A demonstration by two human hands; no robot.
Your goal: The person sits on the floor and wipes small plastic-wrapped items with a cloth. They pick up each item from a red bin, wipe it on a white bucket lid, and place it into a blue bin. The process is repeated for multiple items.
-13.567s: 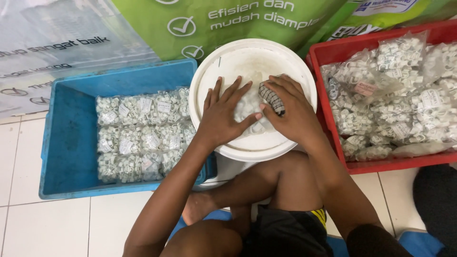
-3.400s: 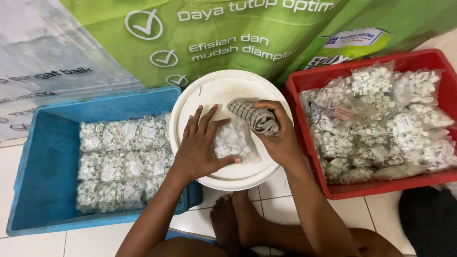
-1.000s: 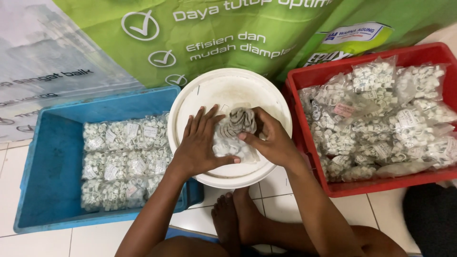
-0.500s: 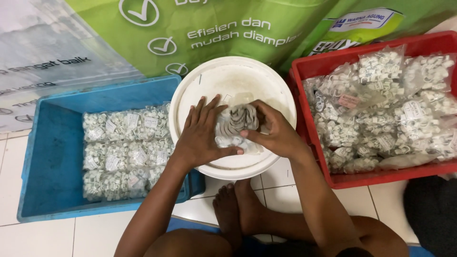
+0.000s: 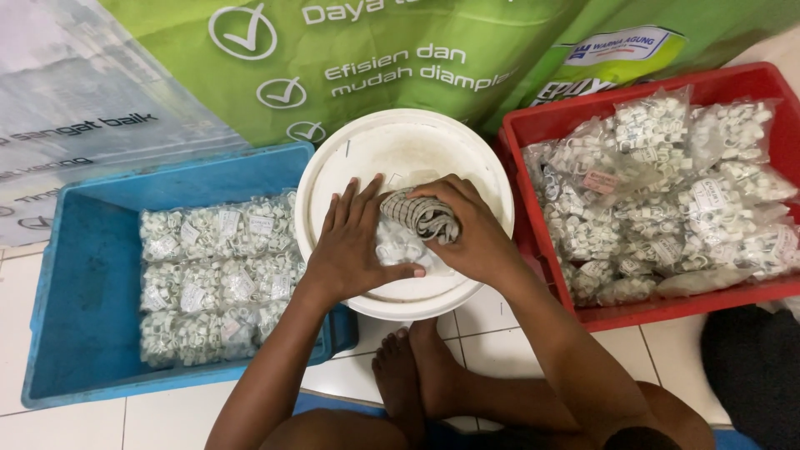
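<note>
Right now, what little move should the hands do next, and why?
Probably drag the striped grey cloth in the right hand across the clear plastic bag of small white clips, since the left hand pins it flat on the round white lid.

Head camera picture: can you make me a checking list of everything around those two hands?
Surface: white floor tiles, partly covered by bins.
Job's things: small clear bag of white pieces on the white bucket lid; striped cloth above it.
Clutter: blue bin with flat rows of bags; red bin with bags heaped.
Hands: left hand flat on the bag; right hand gripping the cloth.
Cables: nothing seen.
Surroundings: green banner behind; the person's bare feet below the lid.
</note>
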